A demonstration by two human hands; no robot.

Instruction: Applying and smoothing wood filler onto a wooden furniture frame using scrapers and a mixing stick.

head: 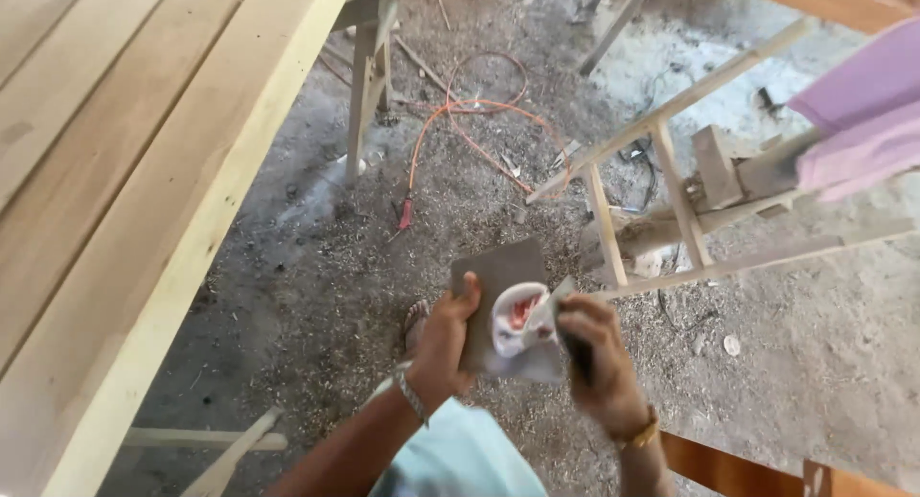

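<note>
From the head camera I looked down at my two bare hands, raised together in front of me over a sawdust-strewn concrete floor (316, 296).

My left hand (443, 342) was closed on a flat, dark grey rectangular sheet that looked like sandpaper (498, 272), thumb pressed across its lower face and the other fingers hidden behind it — a grip that kept the sheet upright and facing me. A thin metal bracelet (412, 396) sat at that wrist.

My right hand (599, 361) was curled shut around one edge of a crumpled white cloth with a red patch (522, 326), which lay against the lower right part of the sheet, touching it. The cloth seemed bunched so the hand could press it to the surface. A gold-coloured watch band (640, 434) circled that wrist.

To my left ran long, pale wooden planks (125, 190) laid side by side on a trestle. An orange cable (460, 123) looped across the floor beyond my hands, and to the right stood a light wooden frame (661, 200) with a pink cloth (862, 114) draped over it. I saw no containers anywhere.
</note>
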